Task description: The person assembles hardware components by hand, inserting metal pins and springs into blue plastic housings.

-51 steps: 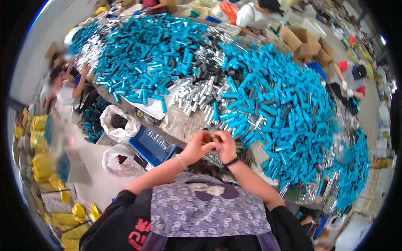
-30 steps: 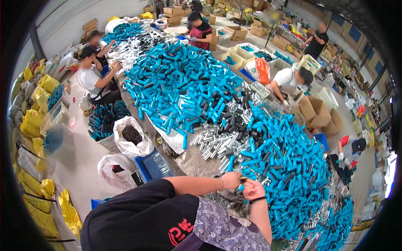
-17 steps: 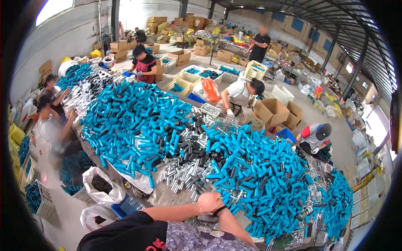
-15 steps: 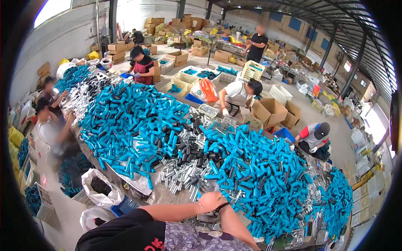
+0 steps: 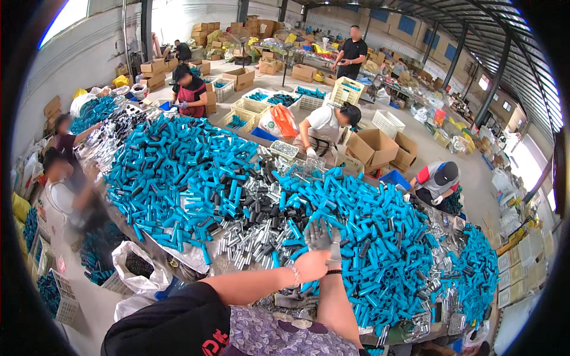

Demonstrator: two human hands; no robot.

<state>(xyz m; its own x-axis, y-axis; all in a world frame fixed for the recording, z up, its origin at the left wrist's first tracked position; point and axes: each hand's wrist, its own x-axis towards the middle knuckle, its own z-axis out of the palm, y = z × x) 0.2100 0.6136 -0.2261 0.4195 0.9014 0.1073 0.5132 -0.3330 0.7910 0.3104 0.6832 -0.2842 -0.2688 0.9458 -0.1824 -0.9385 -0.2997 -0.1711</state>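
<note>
A grey work glove (image 5: 333, 247) covers my right hand (image 5: 321, 235), whose fingers stretch upward and apart over the pile. My bare left hand (image 5: 313, 266) is closed at the right wrist, gripping the glove near its cuff; its fingertips are partly hidden. Below my hands, close to my body, a second grey glove (image 5: 295, 298) lies on the table. Blue plastic pipe-shaped handles (image 5: 380, 249) are heaped to the right of my hands. Shiny metal tubes (image 5: 243, 237) and some black pieces lie to the left.
Another large heap of blue handles (image 5: 172, 172) covers the left of the table. A white sack (image 5: 139, 267) of dark parts stands by the near left edge. Across the table, several people work near cardboard boxes (image 5: 372, 148) and a cream crate (image 5: 347, 92).
My right hand has come up from behind the left one, and its gloved fingers now show spread out. My left hand has moved slightly right and down along the wrist.
</note>
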